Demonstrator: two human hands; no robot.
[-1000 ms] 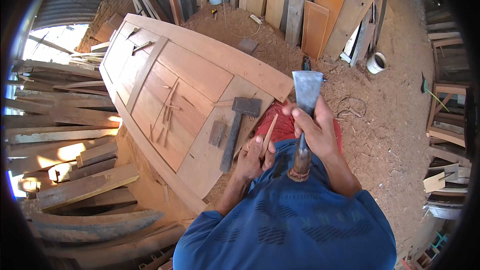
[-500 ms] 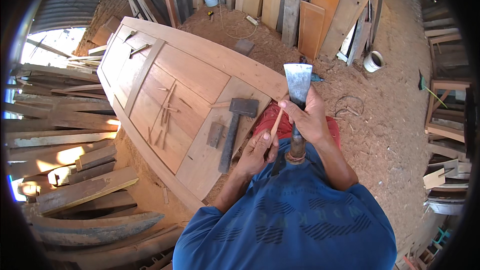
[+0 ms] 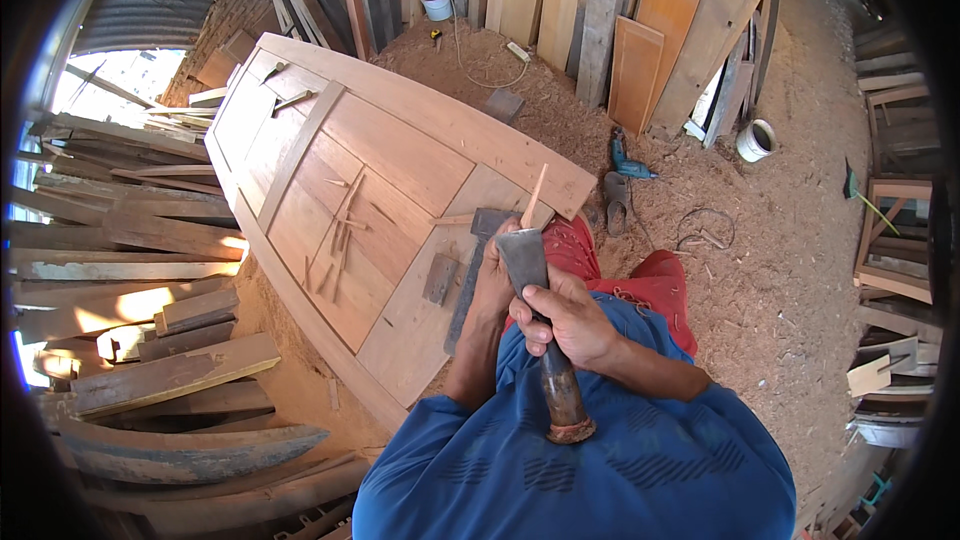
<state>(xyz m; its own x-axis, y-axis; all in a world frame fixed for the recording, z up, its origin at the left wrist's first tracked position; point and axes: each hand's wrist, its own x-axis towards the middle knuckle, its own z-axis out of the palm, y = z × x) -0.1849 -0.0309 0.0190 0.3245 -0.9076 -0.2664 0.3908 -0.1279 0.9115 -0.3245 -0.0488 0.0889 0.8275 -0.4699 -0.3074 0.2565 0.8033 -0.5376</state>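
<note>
My right hand [image 3: 565, 325] grips a broad chisel [image 3: 558, 395], blade up, its dark handle end against my blue shirt. My left hand [image 3: 492, 282] is behind the blade, holding a slender tapered wooden stick [image 3: 535, 190] that points up above it; its fingers are partly hidden. A dark-headed mallet [image 3: 464, 322] lies on the large pale wooden panel [image 3: 400, 155], partly covered by that hand. Beside it is a small dark block [image 3: 440, 280], and further left several thin wood strips [image 3: 345, 210] lie scattered.
Stacked boards [image 3: 150, 240] fill the left; upright planks [image 3: 545, 0] stand behind the panel. A blue power tool [image 3: 625, 165] with a cord lies on the shaving-covered ground near my foot [image 3: 615, 205]. A white bucket [image 3: 755, 140] stands at right, beside more timber [image 3: 890, 240].
The chisel has moved down and left, its blade now darker and in front of my left hand. My left hand and the stick have risen toward the panel's edge.
</note>
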